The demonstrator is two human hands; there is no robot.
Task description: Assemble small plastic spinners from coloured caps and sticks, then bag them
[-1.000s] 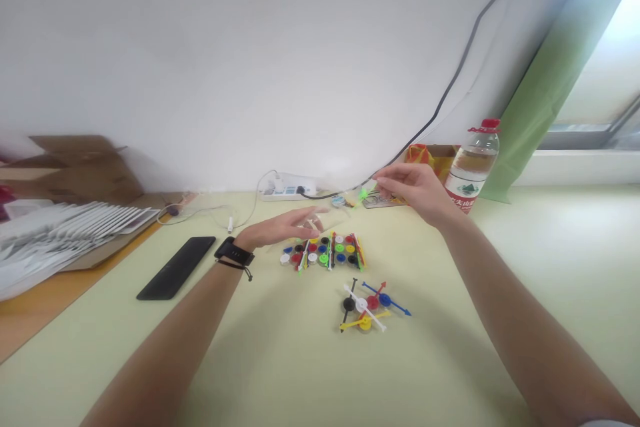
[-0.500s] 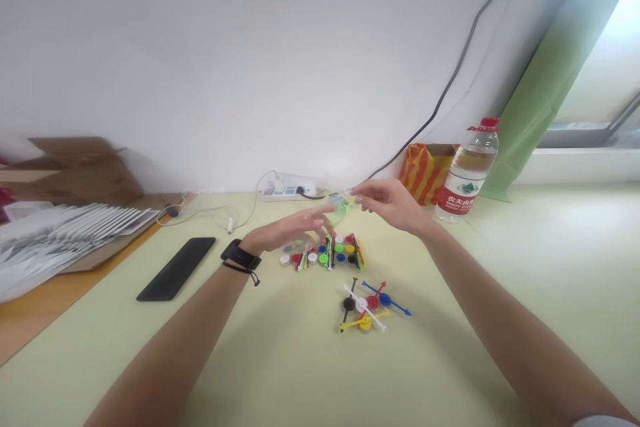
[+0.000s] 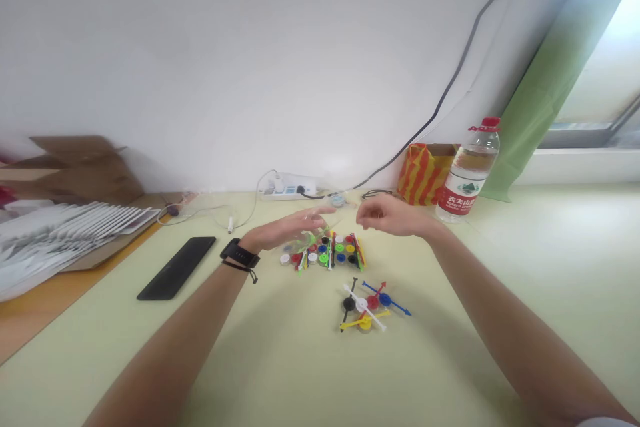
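Observation:
My left hand (image 3: 293, 225), with a black watch (image 3: 241, 253) on its wrist, holds a clear plastic bag with light green pieces (image 3: 309, 239) showing in it. Its index finger points right; the grip itself is partly hidden. To the right, my right hand (image 3: 387, 215) hovers over the table with fingers curled together; whatever they pinch is too small to make out. Below both hands lie several bagged groups of coloured round bases and arrows (image 3: 341, 249). Closer to me, loose arrow spinners in black, white, red, blue and yellow (image 3: 365, 305) overlap one another.
A water bottle (image 3: 467, 173) and a striped bag (image 3: 423, 173) stand at the back right. A power strip (image 3: 287, 188) with cables lies by the wall. On the left are a black flat object (image 3: 177, 268), white packets (image 3: 75, 233) and a cardboard box (image 3: 75, 170).
The bag with green pieces has come down and left, from between my hands to beneath my left hand. My right hand has lowered slightly and its fingers have curled in.

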